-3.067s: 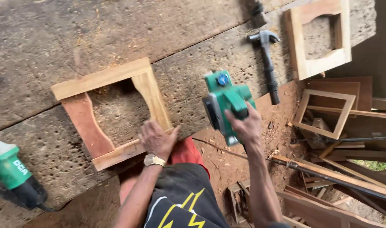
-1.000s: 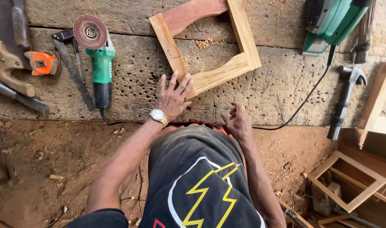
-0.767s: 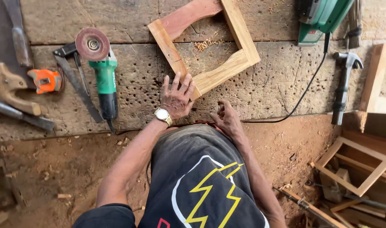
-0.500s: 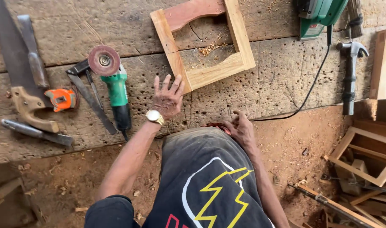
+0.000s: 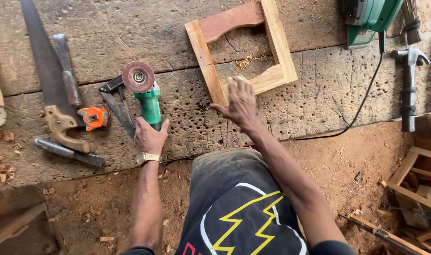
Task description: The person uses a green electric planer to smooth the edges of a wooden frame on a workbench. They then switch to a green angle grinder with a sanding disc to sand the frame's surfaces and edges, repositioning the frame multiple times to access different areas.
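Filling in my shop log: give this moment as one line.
left hand: grips angle grinder | right hand: flat on wooden frame | workbench

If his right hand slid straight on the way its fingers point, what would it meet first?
The right hand already rests on the pale wooden frame; straight on it would probably cross the shavings in the frame's opening.

You see a green angle grinder (image 5: 150, 105) with a reddish-brown disc, a pale and reddish wooden frame (image 5: 241, 52), an orange tape measure (image 5: 93, 117), and a grey, hole-pocked tabletop (image 5: 309, 89).
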